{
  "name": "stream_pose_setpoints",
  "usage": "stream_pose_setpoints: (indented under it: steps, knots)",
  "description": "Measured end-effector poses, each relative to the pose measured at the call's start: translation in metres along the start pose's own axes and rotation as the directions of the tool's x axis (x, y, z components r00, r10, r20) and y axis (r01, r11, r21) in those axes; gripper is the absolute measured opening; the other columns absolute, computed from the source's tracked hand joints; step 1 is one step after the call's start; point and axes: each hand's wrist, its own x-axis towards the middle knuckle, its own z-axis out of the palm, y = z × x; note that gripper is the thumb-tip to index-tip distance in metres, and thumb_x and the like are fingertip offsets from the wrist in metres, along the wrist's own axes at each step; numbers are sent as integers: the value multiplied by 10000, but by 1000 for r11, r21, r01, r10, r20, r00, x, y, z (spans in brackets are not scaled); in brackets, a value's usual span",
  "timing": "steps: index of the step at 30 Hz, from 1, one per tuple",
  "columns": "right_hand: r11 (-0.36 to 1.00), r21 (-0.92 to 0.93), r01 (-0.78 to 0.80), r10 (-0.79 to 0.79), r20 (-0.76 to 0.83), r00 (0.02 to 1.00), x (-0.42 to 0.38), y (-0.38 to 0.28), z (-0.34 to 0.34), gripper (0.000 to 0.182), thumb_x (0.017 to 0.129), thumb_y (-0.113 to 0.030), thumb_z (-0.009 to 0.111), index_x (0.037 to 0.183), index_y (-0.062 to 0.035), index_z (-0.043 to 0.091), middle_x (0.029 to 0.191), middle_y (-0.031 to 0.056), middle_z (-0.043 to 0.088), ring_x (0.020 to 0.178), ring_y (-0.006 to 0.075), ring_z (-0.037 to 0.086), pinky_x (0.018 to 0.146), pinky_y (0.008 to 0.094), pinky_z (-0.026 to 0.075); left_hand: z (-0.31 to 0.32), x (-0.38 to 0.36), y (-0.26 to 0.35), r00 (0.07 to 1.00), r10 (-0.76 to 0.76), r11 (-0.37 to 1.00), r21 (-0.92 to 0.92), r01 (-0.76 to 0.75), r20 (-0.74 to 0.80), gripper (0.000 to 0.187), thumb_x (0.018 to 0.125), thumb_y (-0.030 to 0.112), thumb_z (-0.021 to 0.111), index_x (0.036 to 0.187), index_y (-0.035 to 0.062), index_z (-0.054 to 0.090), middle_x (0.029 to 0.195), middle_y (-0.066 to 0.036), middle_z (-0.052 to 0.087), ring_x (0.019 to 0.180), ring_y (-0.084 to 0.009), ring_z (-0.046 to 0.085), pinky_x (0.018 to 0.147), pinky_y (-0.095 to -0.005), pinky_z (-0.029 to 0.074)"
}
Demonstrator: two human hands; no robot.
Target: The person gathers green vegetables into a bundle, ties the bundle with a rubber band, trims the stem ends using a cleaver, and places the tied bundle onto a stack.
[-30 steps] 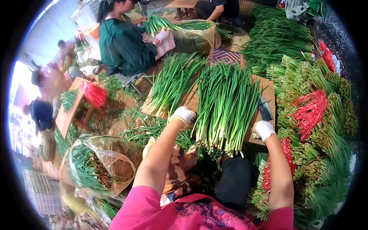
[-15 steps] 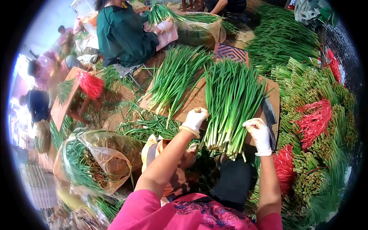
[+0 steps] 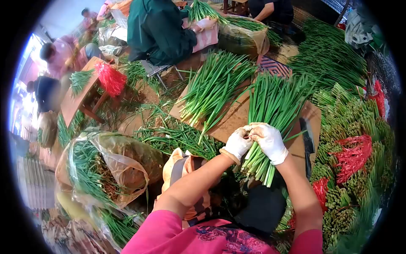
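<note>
The bundle of green stalks (image 3: 272, 101) is spanning the board's (image 3: 228, 123) near edge, pale ends jutting past it. Gloved left hand (image 3: 237, 144) and right hand (image 3: 268, 139) are gripping it together, fingers curled nearly closed, forearms (image 3: 192, 183) converging. Another pile of stalks (image 3: 216, 86) is lying toward the board's left end.

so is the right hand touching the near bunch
Touching: the head view shows the gloved right hand lying across the near bunch, leaves spreading above it, stems showing below.

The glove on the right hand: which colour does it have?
White: the glove shows best in the head view.
</note>
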Motion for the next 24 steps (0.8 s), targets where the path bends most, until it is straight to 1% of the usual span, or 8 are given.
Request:
stream_pose_setpoints:
  steps: [3, 4, 5, 7, 12, 18, 21, 24]
  knots:
    - [978, -131, -165, 190, 212, 959, 12, 3, 4, 139, 802, -152, 617, 890, -73, 690, 928, 89, 669, 888, 273, 626, 773, 356, 495, -20, -5, 34, 899, -437, 878, -204, 433, 27, 166, 831, 38, 628, 992, 27, 592, 868, -34, 644, 781, -90, 589, 712, -214, 475]
    - [964, -175, -200, 241, 259, 935, 14, 2, 3, 155, 815, -177, 609, 902, -80, 694, 928, 89, 668, 878, 272, 626, 768, 357, 496, -29, -4, 34, 857, -515, 831, -233, 505, 20, 86, 832, 45, 624, 914, 36, 598, 812, -41, 635, 734, -99, 586, 666, -199, 467]
    - [957, -217, -191, 248, 277, 928, 15, 2, 3, 161, 815, -187, 610, 906, -86, 696, 926, 86, 667, 874, 270, 627, 765, 358, 496, -41, -3, 8, 845, -524, 722, -472, 506, 105, 61, 818, 64, 641, 852, 53, 592, 796, -49, 638, 723, -135, 605, 664, -230, 483]
    - [941, -296, -166, 260, 313, 914, 18, 0, 5, 173, 815, -209, 612, 913, -96, 699, 922, 79, 665, 866, 266, 630, 758, 361, 498, -42, -8, 21, 779, -627, 630, -585, 511, 5, 64, 814, 63, 640, 844, 57, 583, 815, -69, 653, 751, -178, 630, 700, -296, 514]
    - [838, -531, -130, 333, 308, 891, 23, -4, 15, 161, 797, -235, 627, 866, -101, 685, 869, 91, 654, 852, 267, 634, 740, 376, 508, -43, -12, 12, 781, -624, 587, -640, 495, 32, 78, 813, 71, 644, 871, 61, 593, 850, -82, 664, 797, -202, 644, 767, -360, 538]
    - [794, -603, -75, 298, 278, 913, 22, -9, 17, 122, 769, -180, 647, 846, -91, 678, 850, 109, 653, 826, 276, 639, 723, 382, 514, -40, -15, 20, 778, -628, 577, -653, 490, 28, 109, 818, 84, 657, 901, 75, 588, 866, -78, 664, 810, -201, 647, 778, -364, 537]
    - [774, -631, -44, 247, 238, 939, 21, -13, 19, 83, 746, -102, 599, 773, -102, 678, 807, 91, 655, 811, 256, 657, 675, 363, 544, -40, -17, 20, 780, -625, 557, -680, 478, 37, 114, 818, 99, 663, 896, 84, 581, 865, -72, 663, 812, -202, 647, 776, -363, 530]
    - [772, -634, -43, 242, 230, 943, 19, -12, 20, 94, 745, -94, 588, 770, -101, 678, 810, 94, 656, 810, 253, 656, 675, 364, 543, -40, -18, 17, 789, -613, 541, -700, 467, 53, 115, 819, 102, 655, 901, 89, 575, 865, -64, 657, 818, -202, 642, 782, -360, 523]
